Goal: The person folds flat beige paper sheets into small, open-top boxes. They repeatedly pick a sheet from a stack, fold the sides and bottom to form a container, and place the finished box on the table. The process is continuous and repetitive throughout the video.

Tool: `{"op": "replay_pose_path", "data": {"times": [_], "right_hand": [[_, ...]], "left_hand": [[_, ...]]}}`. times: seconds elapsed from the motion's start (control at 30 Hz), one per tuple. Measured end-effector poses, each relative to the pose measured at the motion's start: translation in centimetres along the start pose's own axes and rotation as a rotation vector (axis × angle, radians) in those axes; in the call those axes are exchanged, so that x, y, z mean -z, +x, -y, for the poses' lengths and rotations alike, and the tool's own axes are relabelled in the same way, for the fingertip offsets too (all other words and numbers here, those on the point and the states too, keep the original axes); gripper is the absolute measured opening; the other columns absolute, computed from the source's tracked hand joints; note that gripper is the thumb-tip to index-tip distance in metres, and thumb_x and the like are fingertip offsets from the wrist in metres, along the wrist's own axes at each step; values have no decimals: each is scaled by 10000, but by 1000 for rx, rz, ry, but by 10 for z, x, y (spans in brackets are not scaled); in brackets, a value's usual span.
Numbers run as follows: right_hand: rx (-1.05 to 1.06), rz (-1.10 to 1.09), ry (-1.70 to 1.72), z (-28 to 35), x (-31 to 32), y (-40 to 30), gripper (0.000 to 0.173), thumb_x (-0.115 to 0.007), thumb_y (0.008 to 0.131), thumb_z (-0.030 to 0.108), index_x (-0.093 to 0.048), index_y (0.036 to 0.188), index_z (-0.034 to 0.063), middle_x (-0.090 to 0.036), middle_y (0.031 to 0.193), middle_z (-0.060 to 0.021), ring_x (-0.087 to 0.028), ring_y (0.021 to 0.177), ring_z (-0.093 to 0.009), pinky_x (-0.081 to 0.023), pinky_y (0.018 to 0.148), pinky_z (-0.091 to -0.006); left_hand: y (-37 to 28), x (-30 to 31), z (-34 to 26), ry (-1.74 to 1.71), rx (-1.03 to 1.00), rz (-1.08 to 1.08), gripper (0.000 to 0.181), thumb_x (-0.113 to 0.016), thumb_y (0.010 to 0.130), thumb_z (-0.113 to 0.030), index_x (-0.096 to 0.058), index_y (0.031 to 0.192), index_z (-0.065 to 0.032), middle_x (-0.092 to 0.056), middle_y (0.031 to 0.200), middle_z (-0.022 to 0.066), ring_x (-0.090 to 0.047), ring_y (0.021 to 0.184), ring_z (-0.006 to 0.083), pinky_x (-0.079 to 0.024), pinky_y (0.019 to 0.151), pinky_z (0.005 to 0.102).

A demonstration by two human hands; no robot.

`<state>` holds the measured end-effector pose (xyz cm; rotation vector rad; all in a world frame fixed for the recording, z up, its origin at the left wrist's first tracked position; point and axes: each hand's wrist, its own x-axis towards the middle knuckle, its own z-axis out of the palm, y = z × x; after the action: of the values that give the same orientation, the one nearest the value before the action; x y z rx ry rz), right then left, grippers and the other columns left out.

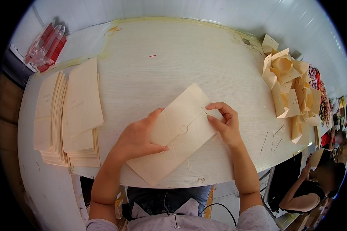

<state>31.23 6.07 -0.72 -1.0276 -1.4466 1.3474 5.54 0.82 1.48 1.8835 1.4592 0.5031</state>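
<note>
A flat, cream-coloured folded paper blank (188, 115) with crease lines and a long seam lies at a slant on the table before me. My left hand (141, 137) rests on its left edge, thumb on top and the other fingers hidden from view. At the upper right end, my right hand (224, 122) has thumb and index finger at a small slot beside the seam's end; whether they pinch the paper or a small strip in the slot, I cannot tell.
Stacks of flat paper blanks (82, 98) stand at the left. Opened paper boxes (289, 83) are heaped at the right. Red items in clear plastic (47, 46) lie at the back left. A co-worker (303, 190) sits at the lower right, holding a paper piece.
</note>
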Motion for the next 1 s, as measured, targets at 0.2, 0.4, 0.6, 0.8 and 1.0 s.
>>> {"op": "replay_pose_path", "data": {"times": [0.2,0.4,0.6,0.8,1.0], "right_hand": [[-118,-12,178,-1,3,1,229,-585,752,-89,-626,956,8,-612,1004,-75,-557,944,-124,-475,796,-246],[-117,8,243,-1,5,0,243,-592,740,-101,-630,954,8,-618,988,-90,-579,884,-122,-478,775,-243],[-111,44,312,-2,9,-1,243,-593,742,-102,-633,954,11,-623,984,-86,-575,896,-120,-475,776,-245],[-42,15,145,0,2,0,262,-593,765,-62,-616,1010,27,-601,1049,-70,-538,976,-118,-441,830,-267],[385,-153,-512,4,-3,1,370,-665,690,15,-615,1049,86,-525,1168,-84,-477,1060,-206,-365,872,-340]], "left_hand": [[0,-4,5,-49,-48,-10,887,-763,610,-320,-315,1337,-77,-598,1016,241,-596,936,368,-467,811,373],[0,-2,4,-42,-40,32,935,-761,610,-323,-275,1370,-79,-599,1016,247,-601,923,368,-466,819,367],[-1,-3,4,-12,-58,24,974,-758,604,-317,-242,1398,-90,-599,1027,245,-603,920,362,-468,814,365],[-1,-3,3,3,-47,27,955,-748,610,-324,-255,1393,-86,-601,1021,245,-603,915,361,-468,812,365],[-1,-6,1,66,-32,6,938,-730,624,-346,-262,1391,-79,-579,1087,230,-593,947,350,-472,802,373]]}}
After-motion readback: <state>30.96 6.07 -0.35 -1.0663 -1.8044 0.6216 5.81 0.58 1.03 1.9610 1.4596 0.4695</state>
